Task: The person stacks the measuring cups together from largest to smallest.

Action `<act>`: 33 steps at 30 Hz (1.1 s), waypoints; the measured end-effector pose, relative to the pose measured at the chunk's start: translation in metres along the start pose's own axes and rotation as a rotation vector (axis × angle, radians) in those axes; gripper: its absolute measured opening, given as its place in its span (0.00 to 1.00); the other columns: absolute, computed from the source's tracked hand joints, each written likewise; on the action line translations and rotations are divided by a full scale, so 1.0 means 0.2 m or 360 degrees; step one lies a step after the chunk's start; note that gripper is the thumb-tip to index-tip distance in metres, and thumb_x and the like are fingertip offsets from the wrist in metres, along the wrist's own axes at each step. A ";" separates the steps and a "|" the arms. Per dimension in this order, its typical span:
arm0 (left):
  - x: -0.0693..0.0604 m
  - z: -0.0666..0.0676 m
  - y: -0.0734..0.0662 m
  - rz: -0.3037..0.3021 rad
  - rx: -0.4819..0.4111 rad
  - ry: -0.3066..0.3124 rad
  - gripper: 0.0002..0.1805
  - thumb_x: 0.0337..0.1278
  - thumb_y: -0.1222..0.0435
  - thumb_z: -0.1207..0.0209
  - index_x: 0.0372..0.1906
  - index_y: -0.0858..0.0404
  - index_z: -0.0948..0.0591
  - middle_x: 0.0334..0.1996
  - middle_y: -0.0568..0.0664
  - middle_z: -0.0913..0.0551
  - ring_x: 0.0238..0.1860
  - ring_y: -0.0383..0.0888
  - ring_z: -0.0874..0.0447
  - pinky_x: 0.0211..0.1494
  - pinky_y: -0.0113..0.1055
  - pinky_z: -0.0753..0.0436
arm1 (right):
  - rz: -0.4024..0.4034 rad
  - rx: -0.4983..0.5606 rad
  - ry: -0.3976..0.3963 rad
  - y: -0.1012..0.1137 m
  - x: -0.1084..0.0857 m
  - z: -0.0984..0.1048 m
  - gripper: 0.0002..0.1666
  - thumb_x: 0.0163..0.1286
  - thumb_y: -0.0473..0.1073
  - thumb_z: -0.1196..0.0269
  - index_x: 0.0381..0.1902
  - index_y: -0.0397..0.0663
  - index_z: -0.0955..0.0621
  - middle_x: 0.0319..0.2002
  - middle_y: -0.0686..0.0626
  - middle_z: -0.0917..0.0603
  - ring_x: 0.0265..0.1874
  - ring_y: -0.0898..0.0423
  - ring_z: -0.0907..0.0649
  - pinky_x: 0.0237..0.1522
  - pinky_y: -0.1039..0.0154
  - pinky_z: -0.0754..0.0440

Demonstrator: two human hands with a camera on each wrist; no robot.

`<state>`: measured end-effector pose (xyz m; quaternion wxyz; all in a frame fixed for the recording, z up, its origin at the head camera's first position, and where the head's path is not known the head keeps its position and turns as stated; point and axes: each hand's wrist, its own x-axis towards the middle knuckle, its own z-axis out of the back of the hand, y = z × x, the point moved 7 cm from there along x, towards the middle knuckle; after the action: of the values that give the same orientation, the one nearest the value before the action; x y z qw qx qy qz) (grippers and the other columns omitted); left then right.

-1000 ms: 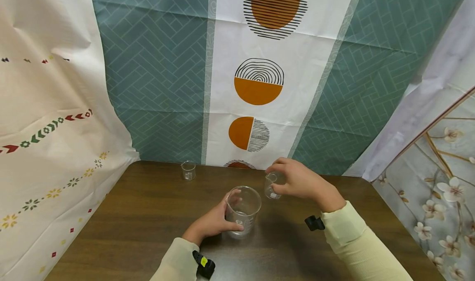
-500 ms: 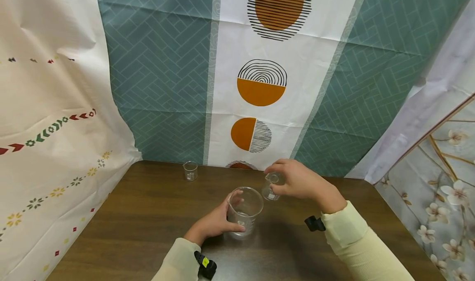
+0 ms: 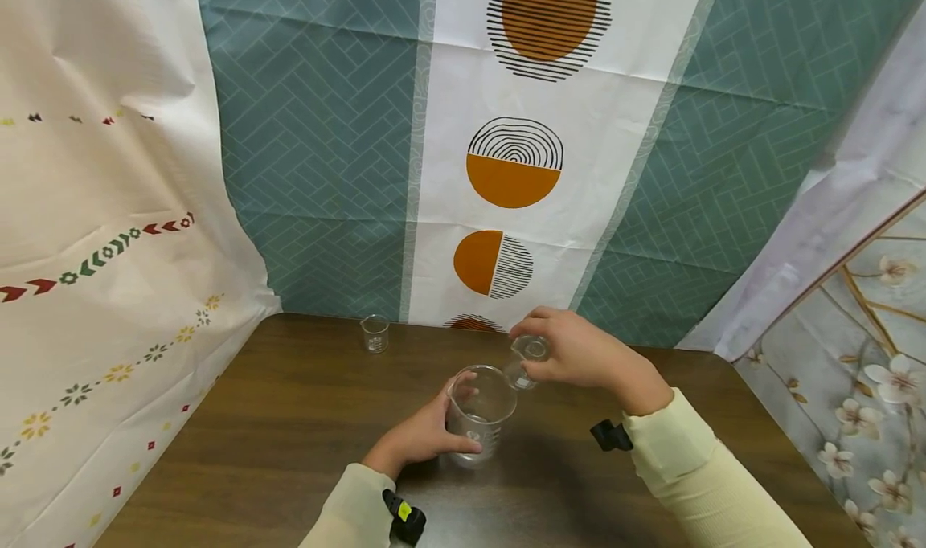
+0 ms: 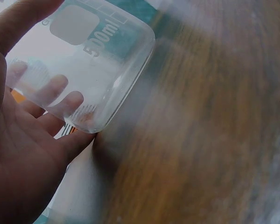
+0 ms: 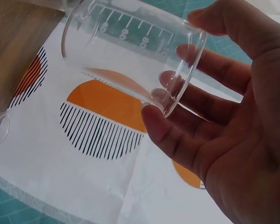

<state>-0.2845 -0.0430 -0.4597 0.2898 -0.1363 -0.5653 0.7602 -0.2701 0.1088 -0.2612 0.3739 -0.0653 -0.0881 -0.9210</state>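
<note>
A large clear glass beaker (image 3: 490, 407) stands at the middle of the table, upright. My left hand (image 3: 423, 431) holds it, thumb on the near side and fingers round the far side. Its 500ml mark shows close up on the glass beaker wall (image 4: 116, 60) in the left wrist view. Just behind and to its right, my right hand (image 3: 582, 351) grips a smaller glass beaker (image 3: 520, 373) from above by the rim. White graduation lines run along this smaller beaker (image 5: 130, 35) in the right wrist view. It appears to contain nothing.
Another small glass beaker (image 3: 375, 336) stands at the back left of the brown wooden table (image 3: 289, 419). A patterned cloth (image 3: 333, 170) hangs behind the table's back edge. Cream cloth (image 3: 130, 235) covers the left side, and a floral panel (image 3: 861, 419) is on the right.
My right hand has moved the smaller beaker slightly left, closer to the large beaker's rim. The left hand still holds the large beaker. The head view has shifted a little.
</note>
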 end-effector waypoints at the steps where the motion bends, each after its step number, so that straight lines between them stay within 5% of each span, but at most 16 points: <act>1: 0.00 0.00 0.00 0.0003 0.0001 -0.0001 0.53 0.48 0.56 0.28 0.73 0.40 0.50 0.70 0.49 0.36 0.71 0.51 0.36 0.67 0.50 0.32 | 0.0002 0.0001 0.0004 0.00 0.00 0.00 0.21 0.58 0.47 0.34 0.51 0.53 0.18 0.46 0.52 0.18 0.40 0.59 0.21 0.43 0.61 0.21; 10: 0.01 0.00 0.00 0.0028 -0.0023 0.0013 0.54 0.48 0.55 0.28 0.74 0.39 0.51 0.71 0.50 0.36 0.66 0.51 0.31 0.66 0.49 0.31 | 0.0017 0.0014 0.0043 0.05 0.04 0.01 0.22 0.60 0.48 0.35 0.52 0.51 0.18 0.49 0.51 0.17 0.46 0.55 0.19 0.49 0.57 0.20; 33: 0.00 0.00 0.01 0.0055 -0.0047 0.0036 0.55 0.49 0.54 0.29 0.74 0.38 0.55 0.71 0.51 0.37 0.69 0.55 0.34 0.68 0.55 0.33 | 0.0110 0.0023 0.0105 0.14 0.10 -0.08 0.20 0.58 0.46 0.34 0.49 0.49 0.18 0.44 0.51 0.18 0.43 0.54 0.20 0.47 0.58 0.20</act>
<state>-0.2847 -0.0443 -0.4620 0.2809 -0.1588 -0.5707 0.7551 -0.2662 0.0714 -0.2707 0.4087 -0.0351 -0.0798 -0.9085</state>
